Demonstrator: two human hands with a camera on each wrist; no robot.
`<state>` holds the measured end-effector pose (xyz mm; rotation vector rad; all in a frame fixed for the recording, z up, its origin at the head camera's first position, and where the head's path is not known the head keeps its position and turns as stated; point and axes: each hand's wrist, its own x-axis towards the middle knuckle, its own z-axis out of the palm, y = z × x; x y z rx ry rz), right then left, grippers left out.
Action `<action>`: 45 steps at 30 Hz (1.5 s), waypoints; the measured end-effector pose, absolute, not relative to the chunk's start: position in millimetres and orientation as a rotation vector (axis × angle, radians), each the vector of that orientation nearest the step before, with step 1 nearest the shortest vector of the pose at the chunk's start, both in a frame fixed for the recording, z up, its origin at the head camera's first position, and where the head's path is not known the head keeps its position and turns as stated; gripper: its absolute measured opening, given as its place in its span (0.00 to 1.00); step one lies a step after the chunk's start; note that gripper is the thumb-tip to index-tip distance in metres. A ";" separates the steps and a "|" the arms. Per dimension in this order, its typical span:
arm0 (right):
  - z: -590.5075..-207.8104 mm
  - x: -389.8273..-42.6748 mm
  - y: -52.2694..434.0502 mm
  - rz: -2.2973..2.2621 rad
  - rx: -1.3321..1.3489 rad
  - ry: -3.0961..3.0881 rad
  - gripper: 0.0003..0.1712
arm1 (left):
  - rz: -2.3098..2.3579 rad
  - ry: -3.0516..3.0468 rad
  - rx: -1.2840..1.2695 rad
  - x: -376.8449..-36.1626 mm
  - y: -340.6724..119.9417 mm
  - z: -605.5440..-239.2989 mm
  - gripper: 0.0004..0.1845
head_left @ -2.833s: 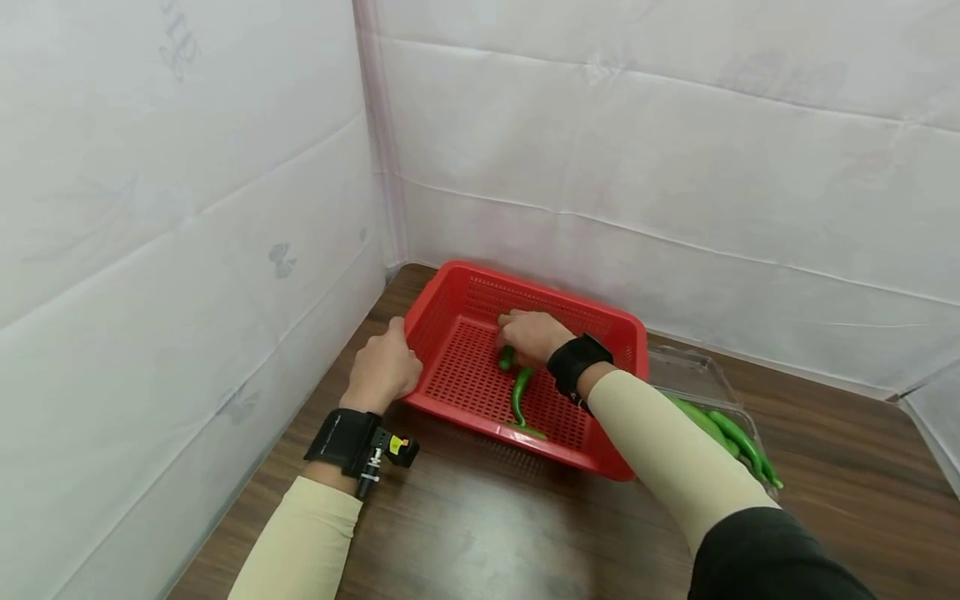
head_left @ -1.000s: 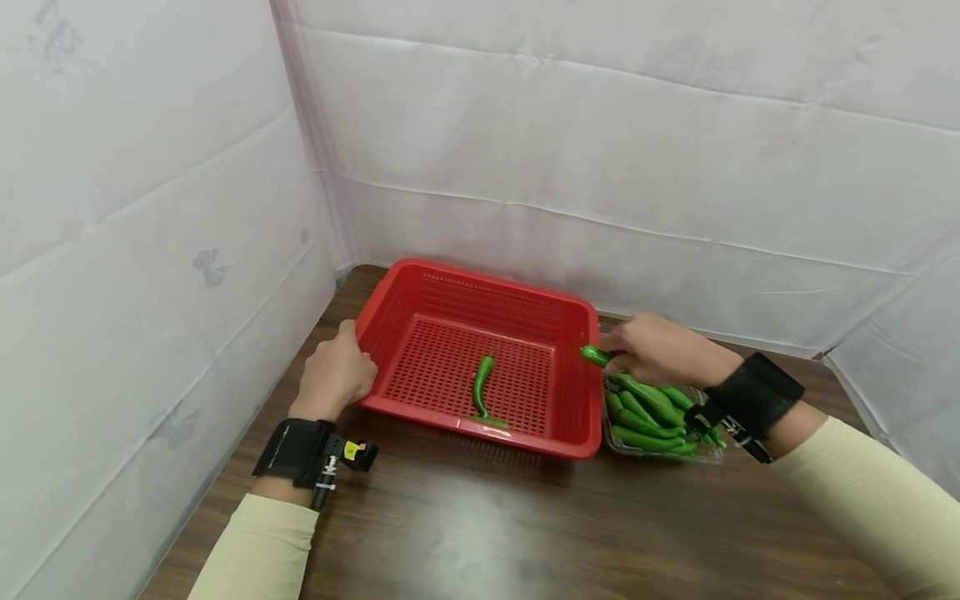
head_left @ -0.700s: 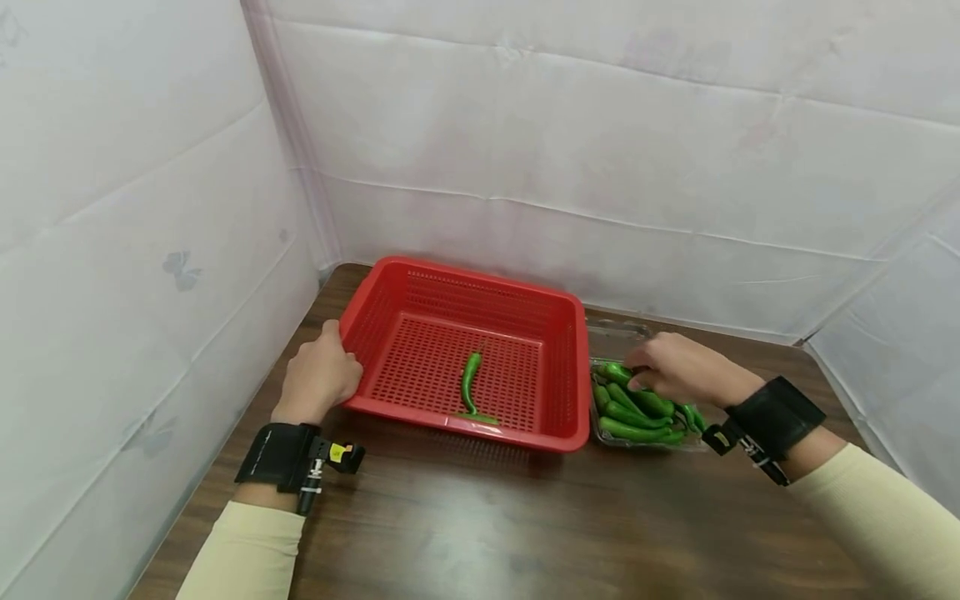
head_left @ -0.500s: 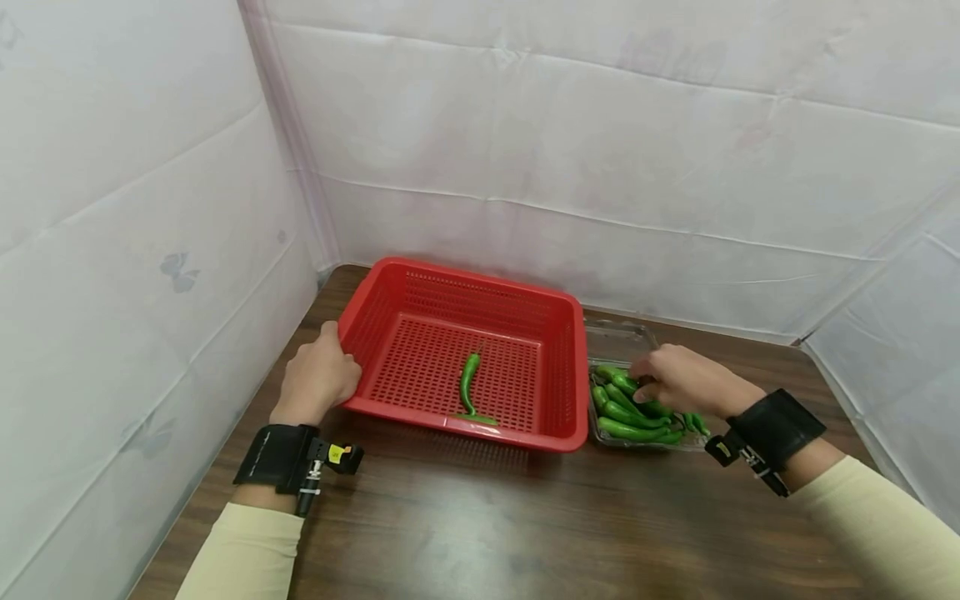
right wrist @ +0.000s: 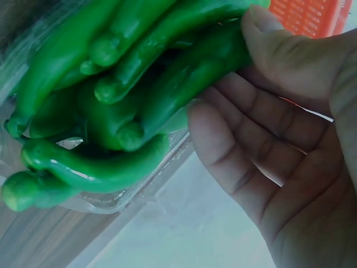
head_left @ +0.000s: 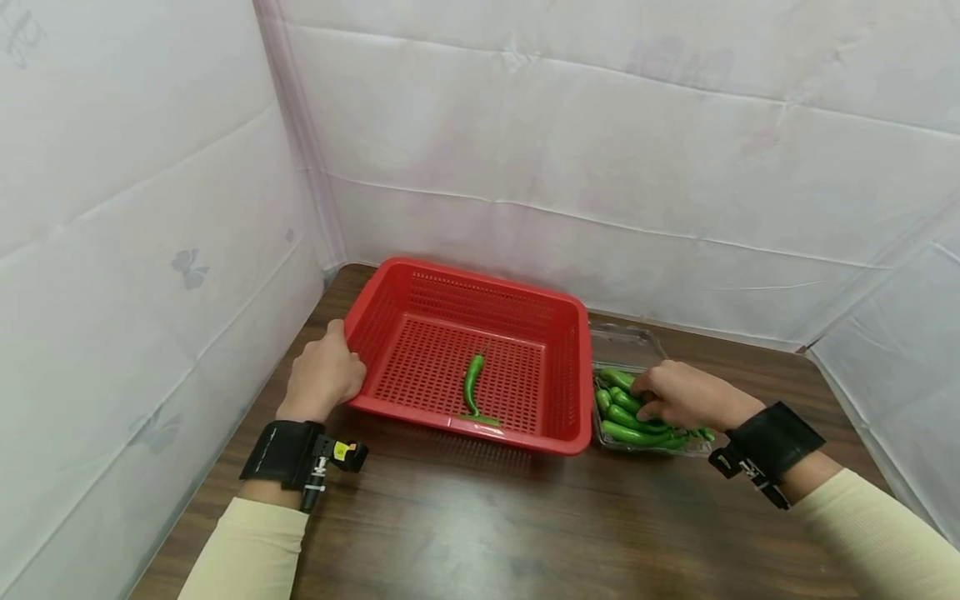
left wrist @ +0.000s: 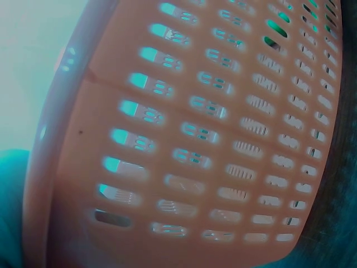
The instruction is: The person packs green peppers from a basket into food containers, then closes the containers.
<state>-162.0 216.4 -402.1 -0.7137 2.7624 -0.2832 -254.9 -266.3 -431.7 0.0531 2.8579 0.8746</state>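
Observation:
My left hand (head_left: 321, 377) grips the left rim of a red slotted plastic basket (head_left: 558, 442); in the left wrist view the basket's wall (left wrist: 184, 139) fills most of the frame. Inside lies one curved green chili pepper (head_left: 472, 385), with a green strip showing low along the front wall. To the right, my right hand (head_left: 684, 396) reaches into a clear plastic box (head_left: 697, 448) of several green chili peppers (head_left: 628, 435). In the right wrist view, thumb and fingers pinch the end of one chili pepper (right wrist: 192, 75) on the pile.
The box's transparent lid (head_left: 626, 343) lies folded back behind it, near the sheeted rear wall (head_left: 525, 233). Another sheeted wall stands at the left. Basket and box sit side by side on a brown wooden table (head_left: 465, 525).
My right hand left the basket with a chili pepper, brought it to the box, then sank lower among the peppers there. The left hand has stayed on the basket rim. The view shifted slightly.

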 end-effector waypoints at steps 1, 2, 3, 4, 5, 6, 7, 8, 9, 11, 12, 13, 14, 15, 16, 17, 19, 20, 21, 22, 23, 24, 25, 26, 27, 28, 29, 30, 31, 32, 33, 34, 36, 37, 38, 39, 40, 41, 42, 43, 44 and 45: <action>-402.3 -162.3 216.6 -0.278 -0.710 2.764 0.17 | 0.876 2.859 0.049 -254.7 -266.0 -431.5 0.30; -402.3 -162.4 216.7 -0.278 -0.708 2.767 0.17 | 0.878 2.856 0.045 -254.6 -265.7 -431.4 0.30; -402.6 -162.6 216.9 -0.279 -0.714 2.771 0.17 | 0.879 2.853 0.041 -254.7 -265.4 -431.3 0.31; -403.1 -162.6 217.5 -0.283 -0.721 2.777 0.17 | 0.878 2.850 0.037 -254.6 -264.8 -430.8 0.31; -403.6 -162.8 217.9 -0.286 -0.729 2.784 0.16 | 0.876 2.849 0.034 -254.7 -264.5 -430.7 0.31; -404.0 -163.0 218.3 -0.289 -0.734 2.791 0.16 | 0.873 2.849 0.032 -254.5 -264.2 -430.6 0.31; -404.3 -163.0 218.7 -0.291 -0.741 2.797 0.16 | 0.873 2.849 0.031 -254.6 -264.0 -430.5 0.31; -404.6 -163.0 219.1 -0.296 -0.745 2.803 0.15 | 0.872 2.849 0.030 -254.3 -263.9 -430.2 0.31; -405.2 -163.1 219.7 -0.298 -0.746 2.810 0.15 | 0.872 2.849 0.030 -254.2 -263.8 -429.9 0.31; -405.6 -162.8 220.4 -0.302 -0.743 2.820 0.13 | 0.873 2.850 0.028 -253.9 -263.8 -429.5 0.31; -405.8 -162.6 220.8 -0.302 -0.739 2.824 0.12 | 0.875 2.848 0.027 -253.8 -263.7 -429.2 0.32; -405.9 -162.4 220.9 -0.305 -0.736 2.828 0.12 | 0.878 2.846 0.024 -253.7 -263.6 -429.0 0.32; -405.9 -162.3 221.0 -0.309 -0.735 2.831 0.12 | 0.878 2.844 0.020 -253.6 -263.6 -428.8 0.32; -406.1 -162.3 221.0 -0.312 -0.737 2.834 0.12 | 0.880 2.843 0.016 -253.6 -263.7 -428.8 0.32; -406.4 -162.1 220.7 -0.316 -0.742 2.835 0.13 | 0.881 2.841 0.014 -253.4 -263.7 -428.7 0.32; -406.8 -162.3 220.4 -0.317 -0.749 2.837 0.13 | 0.882 2.841 0.013 -253.3 -264.0 -428.9 0.32; -407.7 -162.7 220.2 -0.319 -0.764 2.838 0.15 | 0.884 2.840 0.011 -253.1 -264.2 -428.6 0.32; -408.2 -162.9 220.2 -0.319 -0.770 2.838 0.15 | 0.885 2.839 0.013 -253.3 -264.5 -428.5 0.32; -408.6 -163.1 220.3 -0.320 -0.775 2.837 0.15 | 0.884 2.841 0.013 -253.5 -264.7 -428.5 0.32; -409.2 -163.4 220.4 -0.321 -0.777 2.837 0.16 | 0.884 2.843 0.015 -253.4 -264.4 -428.1 0.32; -409.8 -163.6 220.6 -0.323 -0.779 2.837 0.16 | 0.885 2.844 0.015 -253.8 -264.5 -428.2 0.32; -410.3 -163.7 220.8 -0.326 -0.781 2.838 0.16 | 0.885 2.845 0.017 -253.8 -264.2 -427.9 0.32; -410.8 -163.7 221.0 -0.328 -0.783 2.838 0.16 | 0.884 2.846 0.016 -254.0 -264.3 -427.9 0.32; -411.4 -163.8 221.2 -0.330 -0.788 2.838 0.16 | 0.885 2.846 0.016 -254.1 -264.0 -427.7 0.32; -412.0 -164.0 221.3 -0.332 -0.793 2.839 0.15 | 0.884 2.847 0.012 -254.0 -263.8 -427.7 0.32; -412.5 -163.9 221.5 -0.333 -0.798 2.840 0.15 | 0.885 2.846 0.012 -253.8 -263.5 -427.4 0.32; -412.8 -163.8 221.7 -0.335 -0.804 2.842 0.15 | 0.885 2.846 0.010 -253.8 -263.4 -427.4 0.32; -413.2 -163.6 221.9 -0.335 -0.807 2.843 0.15 | 0.884 2.847 0.012 -253.7 -263.2 -427.1 0.33; -413.2 -163.7 221.9 -0.335 -0.812 2.845 0.14 | 0.886 2.849 0.012 -253.6 -263.3 -426.8 0.33; -413.3 -163.8 222.0 -0.334 -0.814 2.847 0.14 | 0.887 2.851 0.011 -253.6 -263.4 -426.5 0.33; -413.3 -163.9 221.8 -0.332 -0.814 2.848 0.14 | 0.888 2.853 0.013 -253.6 -263.5 -426.3 0.33; -413.4 -164.0 221.7 -0.330 -0.811 2.849 0.14 | 0.889 2.855 0.013 -253.6 -263.6 -426.0 0.33; -413.7 -164.2 221.3 -0.330 -0.798 2.846 0.14 | 0.888 2.857 0.011 -253.7 -264.0 -426.0 0.33; -413.9 -164.3 221.1 -0.329 -0.790 2.843 0.14 | 0.888 2.855 0.010 -253.5 -264.0 -426.0 0.33; -413.9 -164.2 220.8 -0.326 -0.781 2.842 0.13 | 0.884 2.854 0.008 -253.7 -264.2 -426.4 0.33; -413.5 -164.1 220.5 -0.326 -0.772 2.837 0.13 | 0.883 2.852 0.009 -253.6 -264.2 -426.5 0.33; -413.0 -164.0 220.1 -0.326 -0.765 2.834 0.13 | 0.880 2.853 0.007 -253.4 -264.2 -426.7 0.33; -412.3 -164.0 219.7 -0.324 -0.762 2.836 0.13 | 0.881 2.851 0.010 -253.3 -264.0 -426.8 0.33; -411.4 -164.4 218.8 -0.321 -0.766 2.844 0.13 | 0.885 2.851 0.012 -253.2 -263.9 -427.1 0.33; -410.3 -165.2 217.5 -0.319 -0.774 2.859 0.13 | 0.886 2.852 0.012 -252.8 -263.6 -427.0 0.34; -409.0 -166.6 215.5 -0.321 -0.787 2.878 0.13 | 0.886 2.854 0.012 -252.9 -263.6 -427.3 0.34; -407.4 -168.6 212.7 -0.325 -0.803 2.902 0.12 | 0.889 2.856 0.012 -252.4 -263.2 -426.8 0.34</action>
